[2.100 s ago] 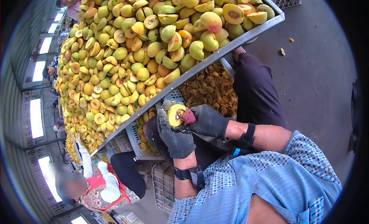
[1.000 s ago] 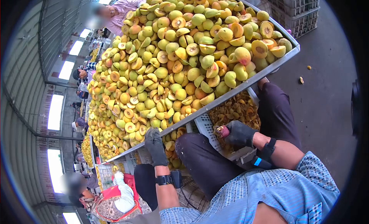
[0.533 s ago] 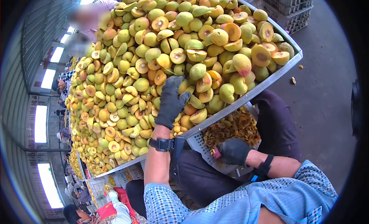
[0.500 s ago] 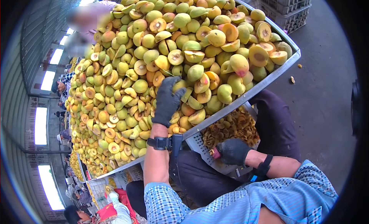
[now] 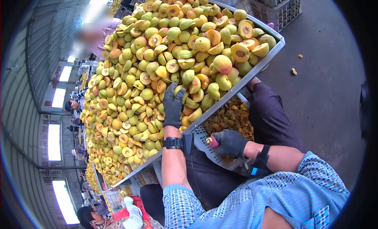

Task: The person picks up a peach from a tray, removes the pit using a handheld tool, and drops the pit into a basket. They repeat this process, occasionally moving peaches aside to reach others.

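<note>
A big heap of halved yellow-green fruit (image 5: 130,107) fills a table with a metal rim (image 5: 236,87). My left hand (image 5: 173,105), in a dark glove, reaches onto the heap, its fingers curled round a green-yellow fruit (image 5: 179,91). My right hand (image 5: 232,143), gloved too, is closed round a small tool with a reddish-purple handle (image 5: 213,142), its light tip pointing left. That hand is above the edge of a white perforated crate (image 5: 204,144), which holds small brownish pieces (image 5: 232,119).
Stacked plastic crates (image 5: 275,10) stand on the floor at the top right. A co-worker in red (image 5: 134,213) sits at lower left beside another crate. Another person (image 5: 106,30) is at the heap's far side. My knee (image 5: 271,115) is beside the crate of pieces.
The whole view has shifted, with the table and heap appearing lower on the left and farther left on the right. My left hand stays at the same fruit, and my right hand still holds the tool.
</note>
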A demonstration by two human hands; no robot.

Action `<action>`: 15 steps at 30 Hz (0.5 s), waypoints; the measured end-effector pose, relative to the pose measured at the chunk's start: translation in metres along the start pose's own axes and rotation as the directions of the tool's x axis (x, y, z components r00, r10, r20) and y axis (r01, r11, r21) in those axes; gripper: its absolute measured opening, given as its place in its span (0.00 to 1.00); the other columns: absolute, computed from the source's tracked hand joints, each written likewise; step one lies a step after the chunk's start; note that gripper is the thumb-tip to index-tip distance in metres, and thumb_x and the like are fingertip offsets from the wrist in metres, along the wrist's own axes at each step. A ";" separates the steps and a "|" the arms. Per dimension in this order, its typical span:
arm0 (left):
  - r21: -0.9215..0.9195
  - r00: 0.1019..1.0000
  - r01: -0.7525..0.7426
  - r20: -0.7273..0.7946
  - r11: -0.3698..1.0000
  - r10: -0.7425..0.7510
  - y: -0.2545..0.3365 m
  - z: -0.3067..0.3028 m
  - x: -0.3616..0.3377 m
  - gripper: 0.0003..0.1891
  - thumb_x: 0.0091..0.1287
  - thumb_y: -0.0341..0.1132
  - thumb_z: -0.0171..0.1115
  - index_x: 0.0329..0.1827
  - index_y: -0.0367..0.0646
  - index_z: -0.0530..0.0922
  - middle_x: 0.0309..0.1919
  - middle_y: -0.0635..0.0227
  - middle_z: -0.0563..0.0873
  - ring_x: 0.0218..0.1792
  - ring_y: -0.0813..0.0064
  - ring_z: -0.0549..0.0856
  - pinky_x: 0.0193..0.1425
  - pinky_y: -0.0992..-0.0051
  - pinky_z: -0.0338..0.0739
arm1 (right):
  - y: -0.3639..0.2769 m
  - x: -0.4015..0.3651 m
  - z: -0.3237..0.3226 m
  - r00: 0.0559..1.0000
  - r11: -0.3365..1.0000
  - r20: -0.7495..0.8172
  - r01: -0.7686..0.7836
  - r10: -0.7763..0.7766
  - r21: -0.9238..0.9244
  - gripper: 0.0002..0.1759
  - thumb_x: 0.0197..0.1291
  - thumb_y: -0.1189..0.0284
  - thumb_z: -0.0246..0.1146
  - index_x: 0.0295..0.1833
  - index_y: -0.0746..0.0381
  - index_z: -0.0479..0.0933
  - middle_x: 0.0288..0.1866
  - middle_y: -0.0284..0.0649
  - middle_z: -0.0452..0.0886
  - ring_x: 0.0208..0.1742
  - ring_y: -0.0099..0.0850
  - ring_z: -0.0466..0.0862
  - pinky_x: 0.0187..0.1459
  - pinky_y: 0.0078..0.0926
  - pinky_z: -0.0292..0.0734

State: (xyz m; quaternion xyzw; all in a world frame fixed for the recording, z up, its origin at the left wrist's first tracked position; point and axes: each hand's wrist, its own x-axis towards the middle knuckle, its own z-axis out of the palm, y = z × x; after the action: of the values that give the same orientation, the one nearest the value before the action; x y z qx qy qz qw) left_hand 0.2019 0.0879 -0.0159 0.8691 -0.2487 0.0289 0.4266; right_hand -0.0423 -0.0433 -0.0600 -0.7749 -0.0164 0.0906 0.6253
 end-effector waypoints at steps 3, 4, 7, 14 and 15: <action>0.241 0.970 0.041 0.222 0.970 -0.096 -0.005 0.006 0.034 0.21 0.63 0.34 0.73 0.57 0.33 0.84 0.48 0.51 0.89 0.48 0.54 0.88 0.57 0.64 0.81 | -0.002 0.002 -0.005 1.000 0.999 -0.026 0.007 -0.008 -0.051 0.11 0.59 0.66 0.66 0.45 0.57 0.83 0.40 0.48 0.88 0.45 0.51 0.87 0.48 0.45 0.80; 0.195 0.959 0.044 0.268 0.980 -0.096 -0.006 0.000 0.042 0.20 0.64 0.35 0.73 0.56 0.33 0.84 0.46 0.54 0.90 0.46 0.58 0.89 0.54 0.66 0.82 | -0.005 0.002 -0.009 0.999 0.999 -0.044 -0.012 0.010 -0.053 0.11 0.58 0.66 0.66 0.45 0.57 0.83 0.40 0.49 0.88 0.44 0.51 0.87 0.47 0.45 0.80; -0.325 0.955 0.277 0.197 0.904 -0.222 0.031 -0.016 0.019 0.18 0.74 0.40 0.66 0.58 0.36 0.84 0.47 0.68 0.88 0.44 0.74 0.88 0.47 0.76 0.84 | 0.000 0.006 -0.015 0.992 1.000 -0.123 0.013 -0.010 0.026 0.11 0.58 0.66 0.68 0.43 0.59 0.82 0.37 0.49 0.87 0.41 0.51 0.86 0.44 0.45 0.80; -0.789 0.907 0.364 0.180 0.495 -0.380 0.088 -0.011 -0.134 0.28 0.83 0.48 0.50 0.73 0.32 0.70 0.63 0.49 0.82 0.59 0.56 0.84 0.62 0.59 0.83 | -0.020 -0.002 -0.017 0.995 0.979 -0.100 0.010 0.011 0.204 0.13 0.55 0.68 0.71 0.42 0.62 0.79 0.32 0.49 0.85 0.34 0.49 0.85 0.40 0.41 0.80; -0.806 0.893 0.348 0.130 0.478 -0.432 0.098 -0.003 -0.152 0.27 0.85 0.46 0.47 0.75 0.31 0.68 0.67 0.47 0.78 0.66 0.53 0.80 0.68 0.54 0.80 | -0.022 -0.004 -0.015 0.991 0.988 -0.128 0.052 -0.033 0.146 0.13 0.55 0.68 0.71 0.43 0.62 0.79 0.33 0.49 0.85 0.35 0.50 0.86 0.40 0.41 0.80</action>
State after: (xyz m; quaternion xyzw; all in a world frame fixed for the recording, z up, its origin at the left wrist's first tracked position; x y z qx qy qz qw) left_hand 0.0251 0.1020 0.0176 0.6059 -0.0097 -0.1464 0.7819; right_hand -0.0415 -0.0535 -0.0356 -0.7297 0.0132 0.0294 0.6831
